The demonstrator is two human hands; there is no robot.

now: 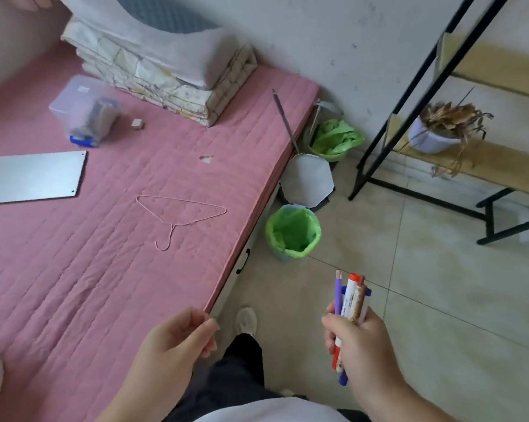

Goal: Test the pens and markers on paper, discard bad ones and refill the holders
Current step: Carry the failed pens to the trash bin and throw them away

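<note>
— Head view. What's in the right hand (359, 345)?

— A bundle of pens and markers (350, 303), fingers wrapped round the middle. Tips stick up above the fist, tails poke out below. I count a purple pen (338, 295), a red-capped marker (355, 278), something blue behind, and a brownish patterned one. Held over the tiled floor (439, 284), just off the bed's corner.

— And the left hand (178, 339)?

— Holding nothing. Fingers loosely curled, fingertips at the edge of the pink mattress (89, 269), right by its near corner. Whether they actually touch the fabric, I cannot tell.

— Any bin in sight?

— Two. A small bin with a green liner (293, 231) stands on the floor against the bed's side, ahead of the pens, well apart from them. A second green-lined bin (336, 138) sits further back by the wall. Between the two, a white octagonal board (307, 181) leans at the bed edge.

— On the bed?

— A thin wire hanger (178, 214) lies flat mid-mattress. Far left, a grey flat panel (31, 176). Behind it a clear plastic box (85, 109), blurred, with grey and blue things inside. A folded quilt (171, 83) with a pillow on top is at the head end.

— Anything else?

— A black metal shelf (415, 95) on the right, a pot with a dried plant (439, 129) on its wooden board. A white shoe (246, 321) and dark trouser leg below.
</note>
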